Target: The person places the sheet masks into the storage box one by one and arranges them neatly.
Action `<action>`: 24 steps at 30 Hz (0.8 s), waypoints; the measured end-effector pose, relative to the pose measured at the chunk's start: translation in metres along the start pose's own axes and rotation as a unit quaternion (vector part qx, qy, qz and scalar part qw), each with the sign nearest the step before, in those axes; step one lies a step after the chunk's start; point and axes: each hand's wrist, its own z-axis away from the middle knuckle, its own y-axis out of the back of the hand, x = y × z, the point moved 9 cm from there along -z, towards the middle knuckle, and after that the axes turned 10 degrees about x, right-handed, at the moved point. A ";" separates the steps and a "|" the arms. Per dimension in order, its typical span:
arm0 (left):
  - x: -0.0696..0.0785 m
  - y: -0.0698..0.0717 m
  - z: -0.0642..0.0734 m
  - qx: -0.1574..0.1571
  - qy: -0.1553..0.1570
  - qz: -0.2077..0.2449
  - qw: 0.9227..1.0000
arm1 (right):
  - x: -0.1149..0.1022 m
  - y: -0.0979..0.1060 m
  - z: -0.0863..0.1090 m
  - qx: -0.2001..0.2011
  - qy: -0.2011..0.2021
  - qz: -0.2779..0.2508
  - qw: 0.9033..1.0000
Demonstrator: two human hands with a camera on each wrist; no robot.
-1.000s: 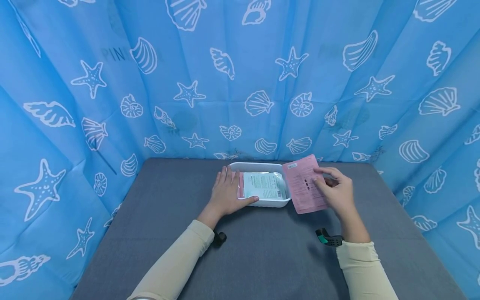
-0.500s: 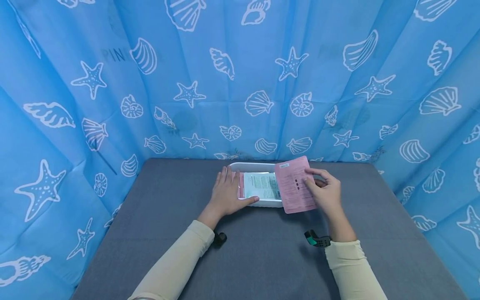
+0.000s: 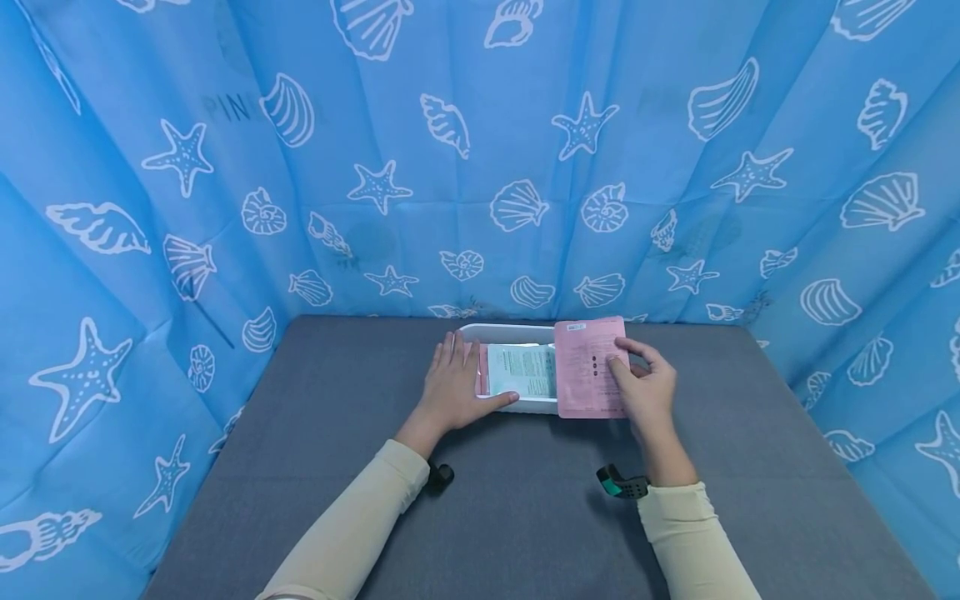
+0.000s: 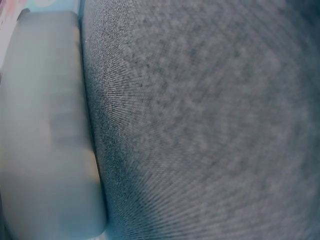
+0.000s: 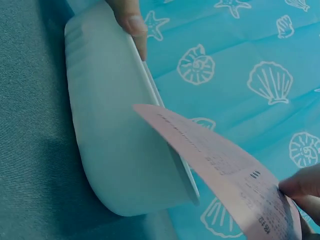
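A white plastic bin (image 3: 532, 406) stands near the table's back edge; its outer wall (image 5: 115, 125) shows in the right wrist view. Straight fingers of my left hand (image 3: 452, 383) lie across the bin's left end, the thumb along the front rim. Inside lies a pale green printed packet (image 3: 521, 371), with a pink packet (image 3: 482, 371) partly under my left hand. My right hand (image 3: 648, 383) pinches the right edge of a pink sachet (image 3: 588, 371) with small print. The sachet is held up over the bin's right end, hiding it.
Grey cloth covers the table (image 3: 517, 517). A blue curtain (image 3: 480, 167) with white seashells and starfish hangs behind and at both sides. A black and green band (image 3: 622, 483) is at my right wrist.
My right hand has moved left with the pink sachet, bringing it over the bin's right end and turning it from tilted to nearly upright. My left hand has stayed in place.
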 end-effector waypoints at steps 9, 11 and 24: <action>0.001 0.001 -0.001 0.005 -0.003 -0.006 1.000 | 0.007 0.007 -0.001 0.057 0.000 0.007 0.998; 0.001 0.002 -0.001 0.006 -0.004 -0.005 1.000 | 0.008 0.008 -0.002 0.065 0.000 0.005 0.998; 0.001 0.003 0.001 0.004 -0.004 0.010 1.000 | 0.026 0.014 -0.007 0.103 -0.070 -0.051 0.991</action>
